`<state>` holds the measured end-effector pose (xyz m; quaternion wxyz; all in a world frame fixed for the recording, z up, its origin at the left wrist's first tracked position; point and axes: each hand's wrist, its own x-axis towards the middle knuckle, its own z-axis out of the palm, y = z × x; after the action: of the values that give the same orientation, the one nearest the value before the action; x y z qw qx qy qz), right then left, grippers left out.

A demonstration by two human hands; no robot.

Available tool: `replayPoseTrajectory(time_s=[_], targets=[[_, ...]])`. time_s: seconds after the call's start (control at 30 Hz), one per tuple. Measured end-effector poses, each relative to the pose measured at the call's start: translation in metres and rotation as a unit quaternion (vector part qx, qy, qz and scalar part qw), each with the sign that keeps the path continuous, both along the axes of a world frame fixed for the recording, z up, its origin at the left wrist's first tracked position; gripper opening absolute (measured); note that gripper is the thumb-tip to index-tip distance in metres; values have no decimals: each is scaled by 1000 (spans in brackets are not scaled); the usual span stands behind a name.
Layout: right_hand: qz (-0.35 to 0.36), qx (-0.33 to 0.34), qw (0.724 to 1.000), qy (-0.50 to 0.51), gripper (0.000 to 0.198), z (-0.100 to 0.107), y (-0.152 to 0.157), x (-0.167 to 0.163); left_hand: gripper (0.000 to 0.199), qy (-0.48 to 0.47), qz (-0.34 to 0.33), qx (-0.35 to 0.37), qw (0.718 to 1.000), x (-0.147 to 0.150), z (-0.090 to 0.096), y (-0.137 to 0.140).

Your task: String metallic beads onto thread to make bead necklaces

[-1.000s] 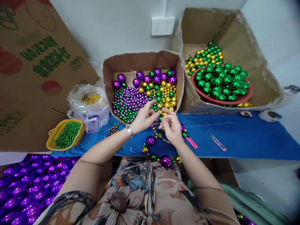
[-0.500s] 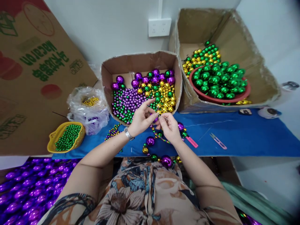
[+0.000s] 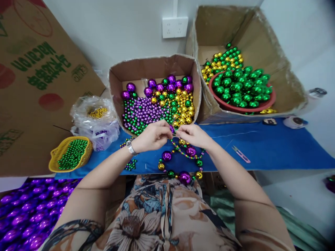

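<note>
Pinched together, the fingers of my left hand (image 3: 154,136) and my right hand (image 3: 195,135) meet in front of the bead box. A thin pale thread seems to run between the two pinches; its exact hold is partly hidden by the fingers. Just below lies a necklace of large purple, green and gold beads (image 3: 185,177), its lower loop over the table's front edge. A strand of small mixed beads (image 3: 192,157) curves inside that loop. More of the pale thread (image 3: 232,134) trails rightward across the blue cloth (image 3: 217,160).
Behind my hands stands a cardboard box (image 3: 154,64) of loose beads. To its right, a larger carton (image 3: 277,45) holds a red basin (image 3: 272,99) of green beads. Pink-handled snips (image 3: 241,154) lie on the cloth. At left are a yellow basket (image 3: 52,162) and plastic bags (image 3: 81,104).
My left fingers have gone from spread to pinched, and my left hand has come down slightly. My right hand has turned to point left. The pink tag beside it is now hidden.
</note>
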<state>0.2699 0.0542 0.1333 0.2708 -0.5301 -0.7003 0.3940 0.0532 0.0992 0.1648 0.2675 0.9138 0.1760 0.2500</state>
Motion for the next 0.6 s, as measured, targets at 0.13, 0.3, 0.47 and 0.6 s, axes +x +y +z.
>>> replayPoseTrajectory(time_s=[0.13, 0.3, 0.47, 0.6], targets=[[82, -110, 988, 73, 28, 0, 5, 6, 20, -4, 49, 224, 973, 4, -16, -6], [117, -110, 976, 144, 26, 1, 7, 10, 26, -38, 73, 274, 958, 6, -26, -12], [161, -94, 973, 138, 26, 9, 11, 12, 24, -39, 57, 238, 969, 6, -23, -10], [165, -61, 976, 127, 26, 10, 14, 12, 23, -49, 39, 168, 984, 5, -19, -8]])
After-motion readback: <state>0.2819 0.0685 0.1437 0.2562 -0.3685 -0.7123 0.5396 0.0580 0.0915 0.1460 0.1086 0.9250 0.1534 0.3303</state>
